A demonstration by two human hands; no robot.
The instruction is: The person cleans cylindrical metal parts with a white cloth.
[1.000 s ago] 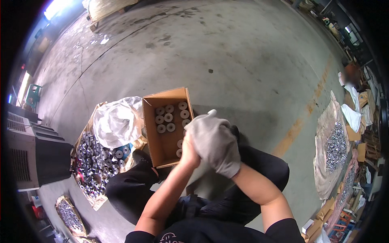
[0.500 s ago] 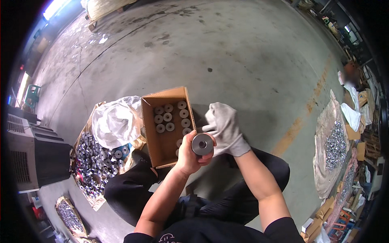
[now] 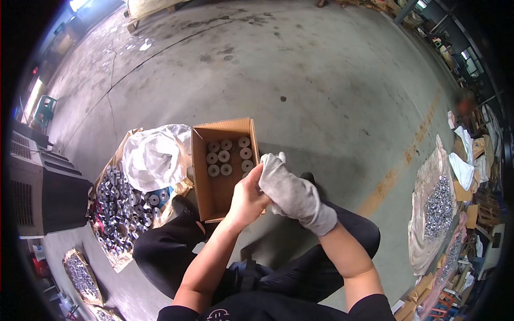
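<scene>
We cannot see what, if anything, lies between our bare left hand [image 3: 249, 199] and our right hand in grey fabric glove [image 3: 292, 195]; both meet at right side of open brown cardboard box [image 3: 222, 129], grips unreadable, part of box wall covered. Round grey metal discs with centre holes [image 3: 224, 153] look matte, sit in far part of box, some partly hidden by hand. Left of box: crumpled translucent white plastic bag [image 3: 139, 171], shiny metal cylinders [image 3: 119, 208] heaped on beige sheet [image 3: 125, 261].
</scene>
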